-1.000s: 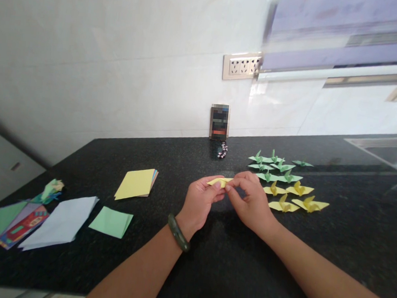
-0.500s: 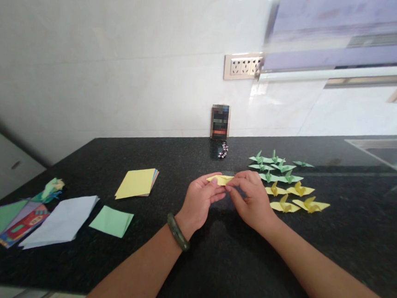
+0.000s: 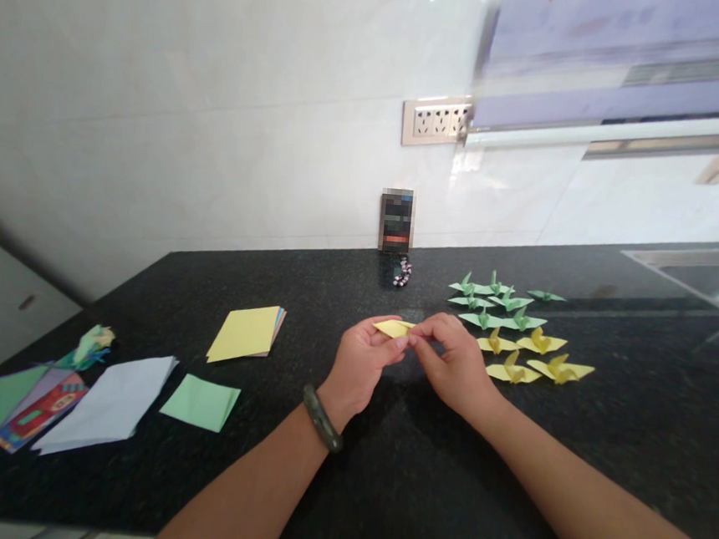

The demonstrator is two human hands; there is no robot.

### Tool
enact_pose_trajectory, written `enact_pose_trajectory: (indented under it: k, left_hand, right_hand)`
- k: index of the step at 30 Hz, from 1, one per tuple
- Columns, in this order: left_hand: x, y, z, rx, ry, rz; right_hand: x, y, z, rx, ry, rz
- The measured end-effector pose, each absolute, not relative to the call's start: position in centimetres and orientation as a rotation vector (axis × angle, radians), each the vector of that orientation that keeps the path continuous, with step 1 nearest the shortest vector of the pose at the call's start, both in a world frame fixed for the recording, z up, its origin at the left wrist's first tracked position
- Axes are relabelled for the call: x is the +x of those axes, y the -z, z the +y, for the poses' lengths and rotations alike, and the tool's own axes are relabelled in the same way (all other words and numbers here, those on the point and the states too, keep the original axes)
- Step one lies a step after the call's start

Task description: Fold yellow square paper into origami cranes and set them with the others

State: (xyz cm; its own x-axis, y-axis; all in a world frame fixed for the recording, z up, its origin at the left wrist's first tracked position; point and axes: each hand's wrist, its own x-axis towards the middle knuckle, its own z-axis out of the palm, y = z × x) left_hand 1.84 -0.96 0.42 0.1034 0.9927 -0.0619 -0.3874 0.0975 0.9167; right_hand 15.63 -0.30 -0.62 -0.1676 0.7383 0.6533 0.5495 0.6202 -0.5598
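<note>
A small folded piece of yellow origami paper (image 3: pixel 392 329) is held between my two hands above the dark counter. My left hand (image 3: pixel 361 362), with a dark green bangle at the wrist, grips its left part, the thumb lying along the near side. With thumb and forefinger, my right hand (image 3: pixel 452 357) pinches the paper's right end. Just right of my right hand stand several yellow paper cranes (image 3: pixel 558 368), and behind them several green paper cranes (image 3: pixel 484 318). My fingers hide part of the folded piece.
To the left lie a stack of square paper (image 3: pixel 244 333) with yellow on top, green sheets (image 3: pixel 202 402), white sheets (image 3: pixel 112 405) and a colourful packet (image 3: pixel 38 409). A phone (image 3: pixel 396 221) leans on the wall beside a beaded strap (image 3: pixel 403 272). A sink (image 3: pixel 699 270) is at far right.
My left thumb has shifted right along the near edge, towards my right fingertips. The folded yellow paper has turned slightly and shows a broader face. Both hands keep hold of it.
</note>
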Motion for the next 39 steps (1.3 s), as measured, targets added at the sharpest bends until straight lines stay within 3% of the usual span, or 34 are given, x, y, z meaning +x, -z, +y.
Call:
enact_pose_trajectory:
  k: [9, 15, 20, 39]
  left_hand:
    - [1.7, -0.9, -1.2, 0.971, -1.242, 0.975]
    - [1.5, -1.0, -1.1, 1.065, -1.239, 1.004]
    - [1.7, -0.7, -0.9, 1.070, -1.344, 1.012]
    - [1.6, -0.2, -0.9, 1.179, -1.338, 1.110]
  right_hand:
    - [15.8, 0.0, -0.7, -1.056, -0.294, -1.688]
    - [15.8, -0.2, -0.3, -1.136, -0.907, -1.626]
    - [15.2, 0.3, -0.4, -1.119, -1.132, -1.437]
    - [14.3, 0.2, -1.4, -1.132, -0.999, -1.326]
